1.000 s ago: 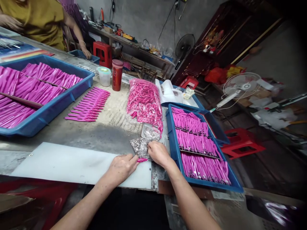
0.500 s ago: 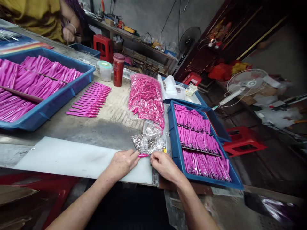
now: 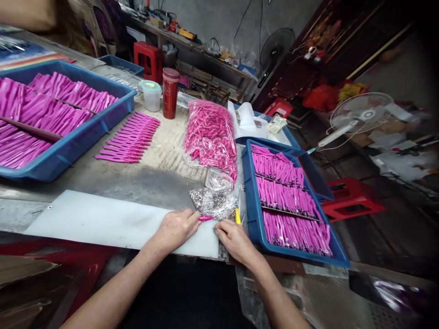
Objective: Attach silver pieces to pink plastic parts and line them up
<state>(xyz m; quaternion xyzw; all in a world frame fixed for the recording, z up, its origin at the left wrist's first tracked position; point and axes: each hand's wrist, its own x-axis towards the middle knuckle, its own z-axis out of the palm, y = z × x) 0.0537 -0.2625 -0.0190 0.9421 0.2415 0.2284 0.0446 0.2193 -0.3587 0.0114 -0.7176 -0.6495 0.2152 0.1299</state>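
My left hand [image 3: 179,227] rests on the white board [image 3: 99,221], its fingers closed round a slim pink piece [image 3: 206,218] whose pointed end sticks out to the right. Close by that tip, my right hand [image 3: 233,235] is closed in a pinch; anything between its fingertips is too small to make out. Just beyond both hands lies a clear plastic bag of tiny shiny metal parts [image 3: 216,201]. A yellow-handled tool [image 3: 237,215] is beside my right hand. Further back sits a big clear bag of pink pieces [image 3: 211,135].
Blue trays of long pink strips stand at left [image 3: 99,132] and right [image 3: 254,201]. A row of slim pink pieces [image 3: 128,139] lies on the table near a red tumbler [image 3: 170,93] and a lidded tub [image 3: 151,96]. Another person's arm [image 3: 27,13] reaches in at upper left.
The other person's arm has swung across the upper left corner. My hands stay nearly in place, the right fingers shifting slightly. The view has tilted a little.
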